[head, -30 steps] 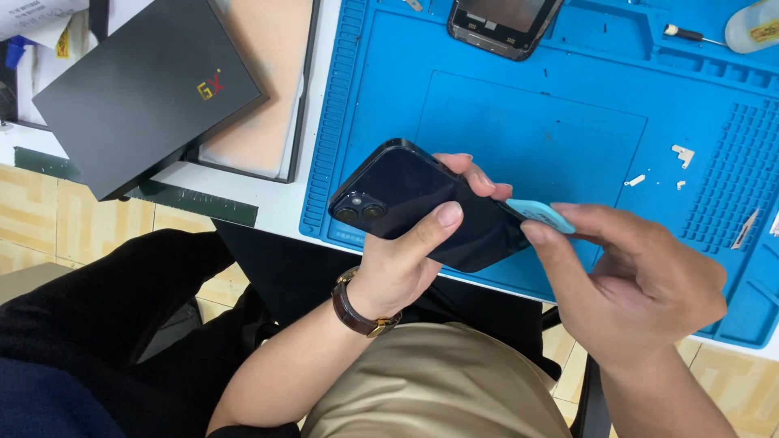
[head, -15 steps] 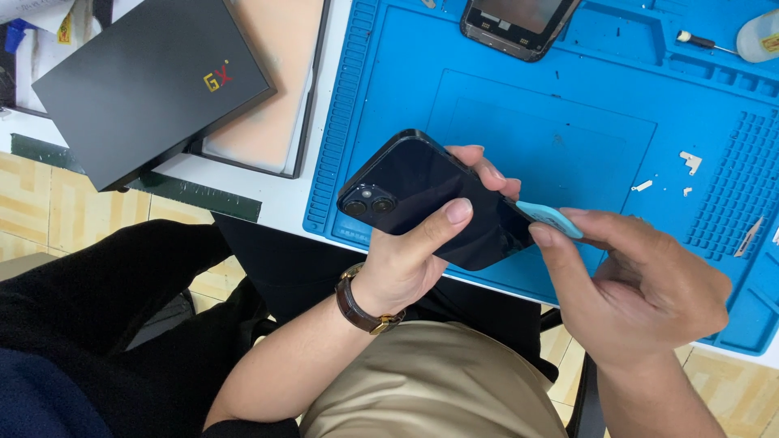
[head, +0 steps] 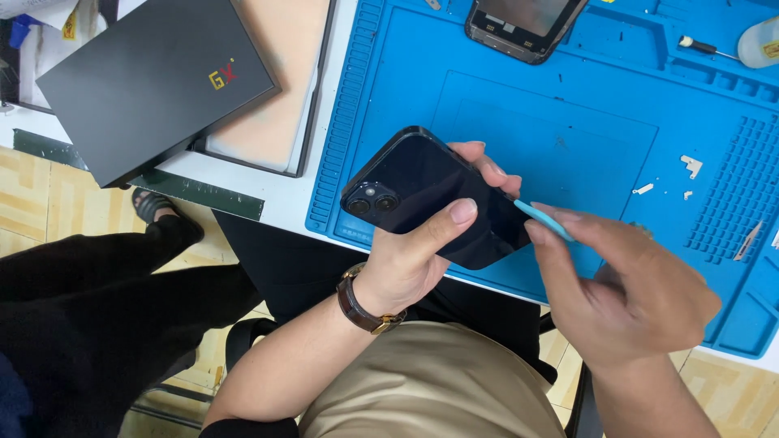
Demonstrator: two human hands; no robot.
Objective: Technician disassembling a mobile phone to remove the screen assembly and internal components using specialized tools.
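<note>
Left hand (head: 422, 251) wraps around a dark phone (head: 434, 195), back side up, thumb across the glass near the lower edge, fingers curled round the far edge; it's held in the air just over the near edge of the blue work mat (head: 568, 122), camera end pointing left. Right hand (head: 625, 284) pinches a thin light-blue pry pick (head: 542, 221), tip touching the phone's right end at the seam. Handling, my read: phone is rigid, moderately light, glossy back so slippery and crack-prone; best gripped by the long side edges as now, not by the glass face. Pick looks thin and flexible, so it likely bends before the frame does. Around, left to right: flat black box (head: 154, 81) on the counter (head: 284, 203), overlapping a tan pad in a dark frame (head: 276, 97); another opened phone body (head: 523, 24) at the mat's top edge; small white scraps (head: 690, 166) on the mat right of centre; a small screwdriver (head: 706, 47) and a white bottle (head: 763, 40) top right. Nothing sits between the hands and the mat. A seated person's dark-clad legs (head: 105, 300) are at the left, well apart from the hands.
</note>
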